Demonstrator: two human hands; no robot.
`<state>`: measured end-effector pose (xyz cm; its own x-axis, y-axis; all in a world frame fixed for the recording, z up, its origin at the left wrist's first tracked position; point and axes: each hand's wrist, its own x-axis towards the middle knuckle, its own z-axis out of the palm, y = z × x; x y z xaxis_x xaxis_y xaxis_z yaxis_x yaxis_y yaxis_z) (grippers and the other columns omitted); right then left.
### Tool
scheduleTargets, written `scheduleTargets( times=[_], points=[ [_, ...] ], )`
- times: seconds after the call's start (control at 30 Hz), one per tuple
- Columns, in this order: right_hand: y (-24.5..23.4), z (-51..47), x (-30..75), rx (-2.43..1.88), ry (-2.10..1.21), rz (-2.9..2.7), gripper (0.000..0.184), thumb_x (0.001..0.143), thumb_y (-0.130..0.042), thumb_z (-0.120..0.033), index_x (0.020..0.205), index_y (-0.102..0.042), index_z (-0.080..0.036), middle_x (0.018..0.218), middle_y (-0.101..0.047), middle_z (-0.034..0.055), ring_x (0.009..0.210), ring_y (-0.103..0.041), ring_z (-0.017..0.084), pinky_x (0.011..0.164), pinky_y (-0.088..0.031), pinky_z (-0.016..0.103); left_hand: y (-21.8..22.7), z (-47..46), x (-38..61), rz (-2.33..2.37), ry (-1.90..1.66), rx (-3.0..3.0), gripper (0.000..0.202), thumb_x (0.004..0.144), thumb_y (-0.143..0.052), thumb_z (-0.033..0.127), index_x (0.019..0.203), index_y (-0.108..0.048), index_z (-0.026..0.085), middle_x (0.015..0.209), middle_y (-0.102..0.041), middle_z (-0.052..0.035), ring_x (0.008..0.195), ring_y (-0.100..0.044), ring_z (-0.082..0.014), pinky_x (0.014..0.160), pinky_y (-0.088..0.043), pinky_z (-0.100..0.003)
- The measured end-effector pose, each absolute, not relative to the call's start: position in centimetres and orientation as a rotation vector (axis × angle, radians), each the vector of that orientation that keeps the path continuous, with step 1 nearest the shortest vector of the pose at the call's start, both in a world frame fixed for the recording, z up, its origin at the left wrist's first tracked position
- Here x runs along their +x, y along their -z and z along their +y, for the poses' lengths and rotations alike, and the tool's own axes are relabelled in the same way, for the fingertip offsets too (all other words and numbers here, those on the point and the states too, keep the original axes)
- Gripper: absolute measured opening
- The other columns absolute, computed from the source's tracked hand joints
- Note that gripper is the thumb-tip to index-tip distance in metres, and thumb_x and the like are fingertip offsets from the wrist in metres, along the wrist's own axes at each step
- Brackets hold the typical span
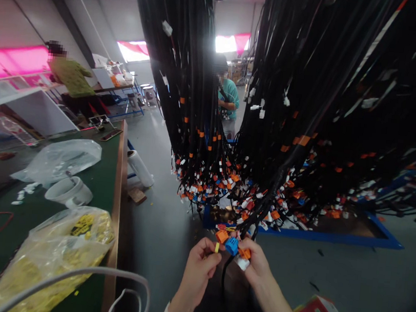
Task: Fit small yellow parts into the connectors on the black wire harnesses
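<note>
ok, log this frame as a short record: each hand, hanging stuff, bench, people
left hand: pinching a small yellow piece
right hand: holding a cluster of orange, blue and white connectors
hanging: black cable bundles, many connectors near their lower ends
green bench: bag of yellow pieces, white cup, clear bag
co-workers: two, in the background

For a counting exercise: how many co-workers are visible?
2: one in a green top at far left, one in a teal top between the hanging cable bundles. Others may be hidden behind them.
</note>
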<state>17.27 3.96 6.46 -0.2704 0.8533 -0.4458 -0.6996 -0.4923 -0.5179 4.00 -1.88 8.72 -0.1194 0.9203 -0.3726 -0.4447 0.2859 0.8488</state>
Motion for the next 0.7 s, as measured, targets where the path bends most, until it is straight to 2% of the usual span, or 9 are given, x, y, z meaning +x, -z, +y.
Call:
scheduleTargets(
  times=[0.13, 0.23, 0.37, 0.43, 0.57, 0.7],
  points=[
    [-6.52, 4.0, 17.22, -0.854, -1.902, -0.262, 0.026, 0.043, -0.068, -0.008, 0.063, -0.062, -0.022, 0.063, -0.07, -0.0021, 0.06, -0.065, 0.018, 0.056, -0.051, 0.029, -8.62, -1.91, 3.73, 1.172, -1.25, 0.574, 0.029, 0.066, -0.074, 0.023, 0.072, -0.047, 0.016, 0.084, -0.066, -0.0015, 0.043, -0.028, 0.0011, 0.041, -0.017, -0.016],
    [-6.66, 4.11, 17.23, -0.856, -1.9, -0.263, 0.027, 0.042, -0.067, -0.008, 0.065, -0.062, -0.022, 0.061, -0.069, -0.0026, 0.059, -0.065, 0.018, 0.056, -0.051, 0.029, -8.76, -1.91, 3.54, 1.17, -1.267, 0.596, 0.027, 0.064, -0.073, 0.018, 0.068, -0.046, 0.016, 0.088, -0.067, -0.0024, 0.046, -0.032, 0.0004, 0.041, -0.018, -0.016],
    [-6.91, 4.14, 17.27, -0.852, -1.9, -0.269, 0.027, 0.043, -0.067, -0.009, 0.065, -0.063, -0.022, 0.061, -0.069, -0.0025, 0.059, -0.065, 0.018, 0.055, -0.051, 0.029, -9.0, -2.05, 3.4, 1.133, -1.284, 0.631, 0.029, 0.061, -0.074, 0.015, 0.063, -0.045, 0.016, 0.08, -0.066, -0.0014, 0.046, -0.036, -0.001, 0.04, -0.02, -0.015],
    [-6.96, 4.13, 17.28, -0.849, -1.906, -0.273, 0.026, 0.043, -0.067, -0.009, 0.065, -0.063, -0.022, 0.061, -0.069, -0.0025, 0.06, -0.065, 0.018, 0.055, -0.051, 0.029, -9.14, -2.16, 3.37, 1.084, -1.267, 0.632, 0.03, 0.064, -0.076, 0.02, 0.067, -0.046, 0.016, 0.078, -0.067, -0.0016, 0.042, -0.033, 0.0, 0.039, -0.018, -0.016],
    [-6.84, 4.12, 17.28, -0.844, -1.913, -0.278, 0.026, 0.043, -0.067, -0.009, 0.065, -0.063, -0.022, 0.062, -0.069, -0.0024, 0.059, -0.064, 0.018, 0.056, -0.051, 0.03, -9.35, -2.23, 3.37, 1.055, -1.242, 0.628, 0.03, 0.076, -0.072, 0.04, 0.081, -0.052, 0.017, 0.07, -0.067, -0.0015, 0.035, -0.029, 0.0, 0.038, -0.015, -0.017],
    [-6.66, 4.11, 17.28, -0.842, -1.911, -0.293, 0.026, 0.044, -0.068, -0.009, 0.066, -0.063, -0.022, 0.061, -0.069, -0.0021, 0.061, -0.065, 0.019, 0.058, -0.051, 0.03, -9.14, -2.02, 3.45, 1.155, -1.192, 0.739, 0.035, 0.076, -0.072, 0.047, 0.087, -0.063, 0.015, 0.072, -0.066, -0.0013, 0.037, -0.03, -0.0001, 0.038, -0.018, -0.018]
  ],
)
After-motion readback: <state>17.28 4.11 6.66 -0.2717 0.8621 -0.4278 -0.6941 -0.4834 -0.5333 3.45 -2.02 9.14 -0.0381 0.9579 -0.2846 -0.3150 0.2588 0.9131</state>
